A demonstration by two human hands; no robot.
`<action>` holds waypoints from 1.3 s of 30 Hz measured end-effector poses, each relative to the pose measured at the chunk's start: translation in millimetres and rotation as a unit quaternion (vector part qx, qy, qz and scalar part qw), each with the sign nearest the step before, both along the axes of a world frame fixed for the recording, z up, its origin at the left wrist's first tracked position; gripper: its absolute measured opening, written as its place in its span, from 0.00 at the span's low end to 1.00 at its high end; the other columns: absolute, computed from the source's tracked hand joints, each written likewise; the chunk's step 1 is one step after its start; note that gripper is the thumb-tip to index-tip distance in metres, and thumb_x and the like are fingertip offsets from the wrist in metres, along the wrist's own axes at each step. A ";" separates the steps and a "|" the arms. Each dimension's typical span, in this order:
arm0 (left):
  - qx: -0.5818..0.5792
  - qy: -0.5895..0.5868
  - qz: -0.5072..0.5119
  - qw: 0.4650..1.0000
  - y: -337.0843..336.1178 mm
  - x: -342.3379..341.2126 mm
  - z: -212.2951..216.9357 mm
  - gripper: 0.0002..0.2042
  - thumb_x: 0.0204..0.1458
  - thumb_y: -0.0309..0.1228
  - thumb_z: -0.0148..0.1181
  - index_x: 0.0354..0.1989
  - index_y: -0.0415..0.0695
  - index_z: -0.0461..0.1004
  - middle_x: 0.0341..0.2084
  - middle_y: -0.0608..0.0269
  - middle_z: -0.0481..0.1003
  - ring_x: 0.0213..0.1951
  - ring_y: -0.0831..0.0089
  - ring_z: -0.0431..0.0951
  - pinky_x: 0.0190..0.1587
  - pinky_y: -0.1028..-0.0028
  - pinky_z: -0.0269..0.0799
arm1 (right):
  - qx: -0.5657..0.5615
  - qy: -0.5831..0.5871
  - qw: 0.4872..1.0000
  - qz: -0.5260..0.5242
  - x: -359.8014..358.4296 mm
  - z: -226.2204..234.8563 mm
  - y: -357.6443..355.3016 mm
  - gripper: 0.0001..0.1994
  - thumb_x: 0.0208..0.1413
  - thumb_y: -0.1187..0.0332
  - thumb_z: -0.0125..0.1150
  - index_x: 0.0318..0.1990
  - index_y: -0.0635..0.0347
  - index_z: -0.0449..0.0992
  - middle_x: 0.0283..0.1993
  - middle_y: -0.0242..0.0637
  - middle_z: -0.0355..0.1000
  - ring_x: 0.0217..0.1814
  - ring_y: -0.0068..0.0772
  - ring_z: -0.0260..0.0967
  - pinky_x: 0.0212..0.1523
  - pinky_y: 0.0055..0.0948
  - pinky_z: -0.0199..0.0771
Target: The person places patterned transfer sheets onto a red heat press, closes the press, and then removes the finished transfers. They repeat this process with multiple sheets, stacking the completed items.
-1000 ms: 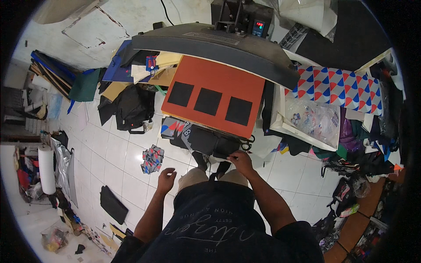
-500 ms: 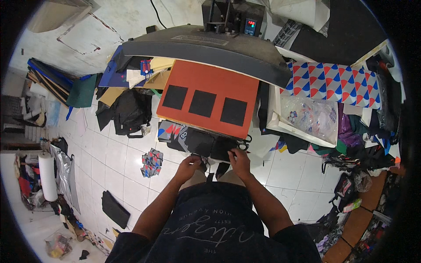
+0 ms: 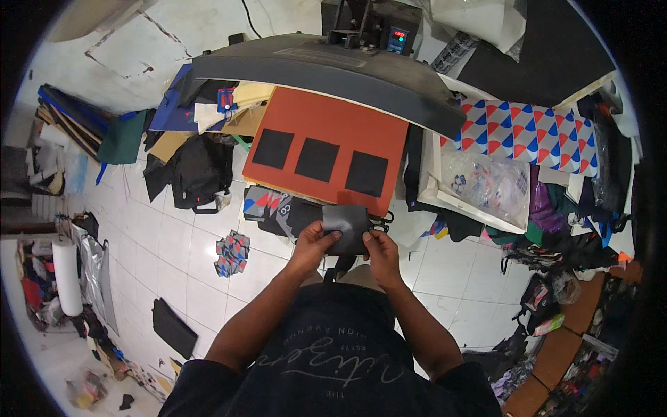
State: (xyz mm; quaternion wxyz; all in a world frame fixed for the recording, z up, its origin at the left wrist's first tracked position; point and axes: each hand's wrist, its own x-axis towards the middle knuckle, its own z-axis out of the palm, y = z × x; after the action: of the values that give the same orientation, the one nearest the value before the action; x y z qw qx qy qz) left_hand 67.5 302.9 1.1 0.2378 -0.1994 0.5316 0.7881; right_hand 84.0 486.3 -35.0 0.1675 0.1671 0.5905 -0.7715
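Taking the person's hands as the middle of the clock, the white tiled floor (image 3: 174, 257) spreads below and out to either side, and the big dark grey press (image 3: 313, 69) stands raised at twelve o'clock, as it did a second ago. Under it, the orange-red pad (image 3: 326, 111) still lies in the same place. The patterned sheet (image 3: 528, 135) at two o'clock, the white box (image 3: 479, 208) between two and three and the black bag (image 3: 201, 172) at ten are likewise unchanged.

Just inside twelve o'clock, at the pad's near edge, the black stack (image 3: 295, 214) is now partly covered by what the hands hold. The small pile of patterned pieces (image 3: 232, 253) stays on the floor at nine.

The hands have changed most. A second ago the left hand (image 3: 314, 244) was empty and well apart at the lower left, while the right hand (image 3: 381, 254) was at the stack. Now both pinch a dark grey square (image 3: 346, 219), the left by its eight o'clock side, the right by its four o'clock corner, thumbs uppermost. It is lifted in front of the pad, whose three black squares (image 3: 317, 160) have not moved.

Close by at two o'clock, the scissors (image 3: 382, 219) show only their handles.
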 end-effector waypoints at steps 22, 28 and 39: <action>-0.020 0.059 0.115 0.991 -82.7 7.1 8.3 0.08 0.55 0.24 0.56 0.43 0.40 0.73 0.35 0.66 0.78 0.35 0.80 0.76 0.40 0.78 0.71 | 0.120 0.045 0.989 0.076 -47.4 58.3 -67.1 0.11 0.59 0.61 0.59 0.35 0.60 0.70 0.26 0.26 0.66 0.25 0.15 0.60 0.26 0.21 0.63; 0.019 0.074 0.139 0.987 -121.7 -8.3 21.1 0.11 0.56 0.21 0.52 0.47 0.40 0.72 0.39 0.63 0.77 0.39 0.78 0.76 0.43 0.78 0.72 | 0.202 0.152 0.967 0.021 -65.2 61.5 -91.5 0.13 0.60 0.61 0.59 0.27 0.58 0.69 0.24 0.22 0.60 0.26 0.15 0.55 0.25 0.19 0.53; 0.108 0.052 0.099 0.988 -203.6 -49.3 40.2 0.14 0.57 0.24 0.52 0.52 0.39 0.67 0.42 0.59 0.75 0.40 0.72 0.77 0.41 0.72 0.74 | 0.434 0.473 0.751 0.150 -77.4 73.0 -169.2 0.21 0.43 0.81 0.59 0.48 0.53 0.79 0.40 0.39 0.67 0.40 0.37 0.68 0.38 0.32 0.71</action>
State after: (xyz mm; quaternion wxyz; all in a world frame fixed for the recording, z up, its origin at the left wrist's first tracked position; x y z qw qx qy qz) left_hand 18.2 99.3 41.3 0.1504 -0.1831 0.4328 0.8698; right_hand 6.6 317.1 38.0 -0.1103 -0.2558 0.8833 -0.3770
